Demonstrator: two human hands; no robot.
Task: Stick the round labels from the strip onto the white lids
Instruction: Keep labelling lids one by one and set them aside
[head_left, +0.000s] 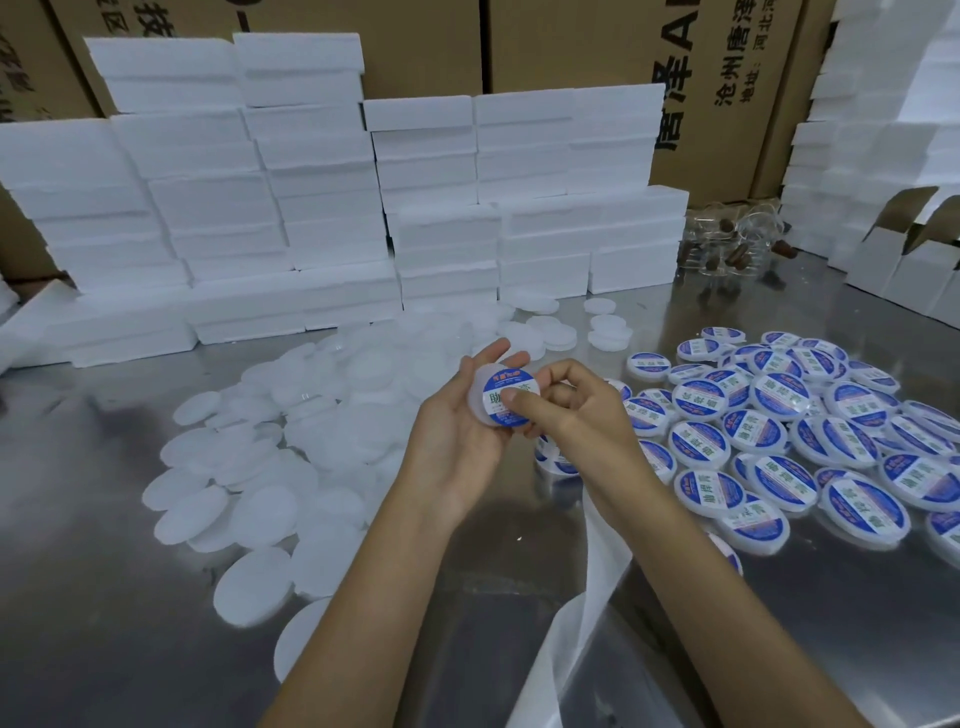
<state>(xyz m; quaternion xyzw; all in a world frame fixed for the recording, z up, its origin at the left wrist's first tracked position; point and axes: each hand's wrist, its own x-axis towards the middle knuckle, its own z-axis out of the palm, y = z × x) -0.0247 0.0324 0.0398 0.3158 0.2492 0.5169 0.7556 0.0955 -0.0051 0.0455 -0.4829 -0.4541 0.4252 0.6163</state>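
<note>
Lid (480, 402) in left hand (457, 436)

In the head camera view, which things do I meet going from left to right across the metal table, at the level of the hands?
Pile of plain white lids → left hand → lid being labelled → right hand → pile of labelled lids.

Head view looks forward and down, close over the table (104, 597).

bare lids (270, 457) left, labelled lids (789, 431) right
</note>
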